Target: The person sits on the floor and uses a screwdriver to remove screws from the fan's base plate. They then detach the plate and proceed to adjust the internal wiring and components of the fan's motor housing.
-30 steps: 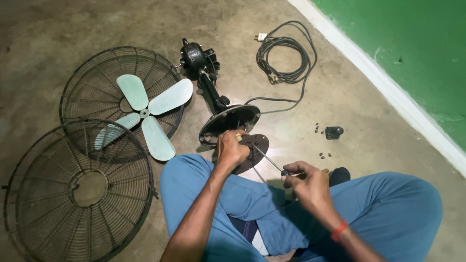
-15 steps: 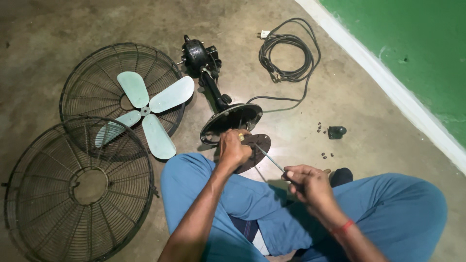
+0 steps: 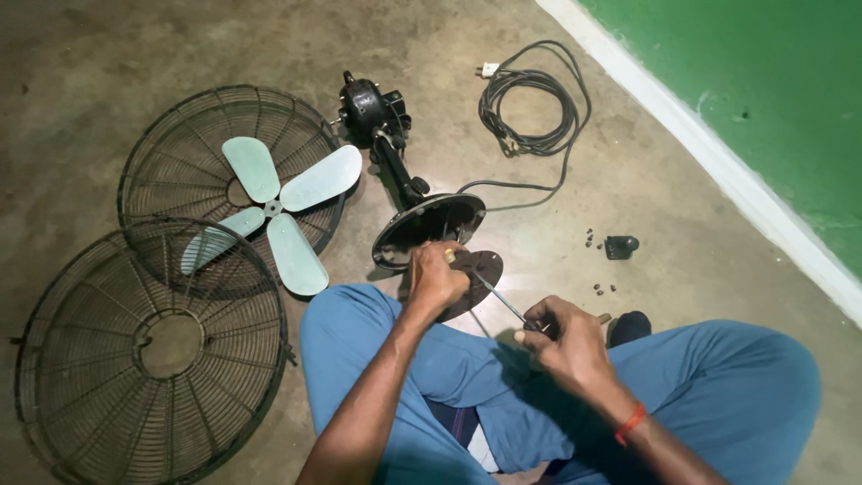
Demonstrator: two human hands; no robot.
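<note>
You are sitting on the concrete floor (image 3: pixel 108 54) with your legs folded, and both hands are working at the underside of a dismantled fan. Your left hand (image 3: pixel 437 277) is resting on the dark round bottom plate (image 3: pixel 480 269), its fingers curled over the plate's edge and gripping it. Your right hand (image 3: pixel 564 339) is closing its fingers around the handle of a screwdriver (image 3: pixel 499 301), whose thin shaft is slanting up and left so that its tip is meeting the plate just beside your left hand. The fan base (image 3: pixel 431 224) is lying tipped on its side right behind the plate, with the stand and black motor (image 3: pixel 366 103) stretching away from you. To the left, the pale green blades (image 3: pixel 287 207) are lying on one wire guard (image 3: pixel 180 153), and a second wire guard (image 3: pixel 144 359) is overlapping it nearer your knee. A coiled power cord (image 3: pixel 530 103) is lying near the green wall (image 3: pixel 763 81), and small screws (image 3: pixel 603 289) and a black knob (image 3: pixel 620 245) are scattered to your right.
</note>
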